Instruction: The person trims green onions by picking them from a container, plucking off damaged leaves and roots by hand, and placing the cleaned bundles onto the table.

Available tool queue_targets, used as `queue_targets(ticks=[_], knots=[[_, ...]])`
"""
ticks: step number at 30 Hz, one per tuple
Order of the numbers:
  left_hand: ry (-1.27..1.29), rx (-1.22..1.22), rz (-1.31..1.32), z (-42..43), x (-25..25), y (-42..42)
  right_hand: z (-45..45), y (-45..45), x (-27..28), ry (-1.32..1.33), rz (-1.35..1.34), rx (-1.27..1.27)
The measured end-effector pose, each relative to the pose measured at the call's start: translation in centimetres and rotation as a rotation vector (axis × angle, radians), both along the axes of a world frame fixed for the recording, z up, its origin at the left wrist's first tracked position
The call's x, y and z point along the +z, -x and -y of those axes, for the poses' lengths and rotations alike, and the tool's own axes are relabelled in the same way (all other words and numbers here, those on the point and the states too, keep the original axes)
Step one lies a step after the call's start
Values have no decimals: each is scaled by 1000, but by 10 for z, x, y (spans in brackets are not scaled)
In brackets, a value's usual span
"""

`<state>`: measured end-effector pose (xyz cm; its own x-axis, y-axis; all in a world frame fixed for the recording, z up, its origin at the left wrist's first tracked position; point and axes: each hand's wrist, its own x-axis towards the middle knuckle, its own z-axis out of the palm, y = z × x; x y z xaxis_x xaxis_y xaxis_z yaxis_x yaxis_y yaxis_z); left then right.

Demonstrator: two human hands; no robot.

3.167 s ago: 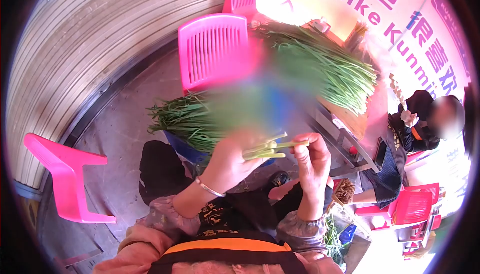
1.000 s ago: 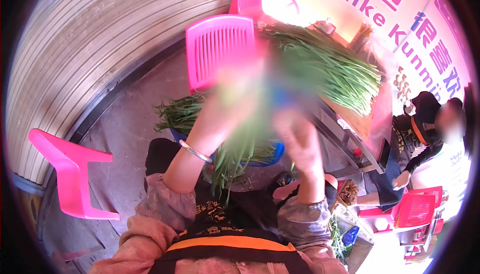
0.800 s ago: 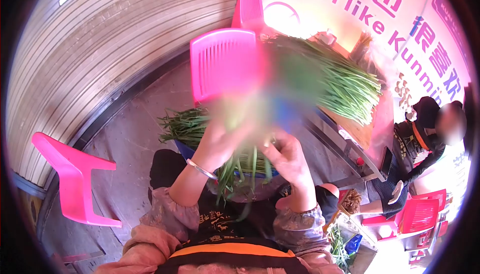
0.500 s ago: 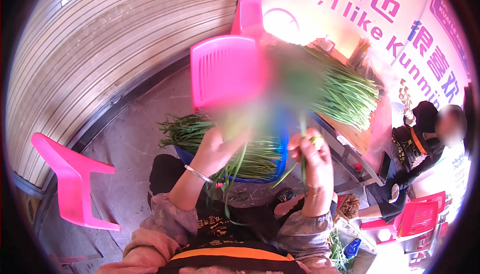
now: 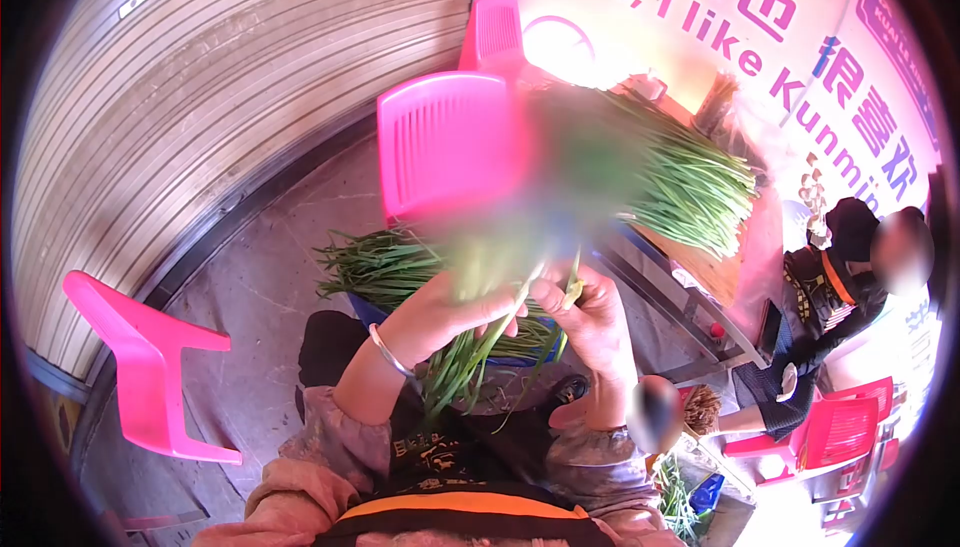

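My left hand [image 5: 450, 312], with a silver bangle at the wrist, is wrapped round a bunch of garlic chives [image 5: 468, 362] whose lower ends hang over my apron. My right hand [image 5: 592, 322] is close beside it, pinching a stalk of garlic chive [image 5: 574, 293] with a yellowish part near the fingertips. Below both hands stands a blue tub [image 5: 364, 309] holding more garlic chives [image 5: 375, 265]. A smeared patch hides the upper part of the held bunch.
Ahead to the right, a large pile of garlic chives [image 5: 695, 192] lies on a table [image 5: 715, 277]. Pink chairs [image 5: 440, 147] stand ahead, and another pink chair [image 5: 140, 367] is at the left by the shutter. A seated person [image 5: 815, 287] is at the right, near red chairs [image 5: 845, 427].
My right hand has moved left and slightly up, bringing its stalk close to the bunch. My left hand has shifted a little, still gripping the bunch.
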<state>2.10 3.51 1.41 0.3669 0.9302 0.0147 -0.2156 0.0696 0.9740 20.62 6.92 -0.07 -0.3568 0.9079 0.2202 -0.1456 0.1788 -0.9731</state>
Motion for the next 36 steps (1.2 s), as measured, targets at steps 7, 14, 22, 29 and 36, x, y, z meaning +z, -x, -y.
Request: queue_targets(ticks=[7,14,22,29,36], knots=[[26,-235,177,7,-12,2,-5,-3,8,-384,205,-198],[-26,30,203,2,-30,14,29,-110,62,-494,839,-980],[150,302,271,1,-67,32,211,-301,26,133,1798,-855],[96,427,210,13,-55,23,99,-186,-44,134,1057,-661],[52,495,40,33,-42,27,-34,-60,-234,80,1236,-308]])
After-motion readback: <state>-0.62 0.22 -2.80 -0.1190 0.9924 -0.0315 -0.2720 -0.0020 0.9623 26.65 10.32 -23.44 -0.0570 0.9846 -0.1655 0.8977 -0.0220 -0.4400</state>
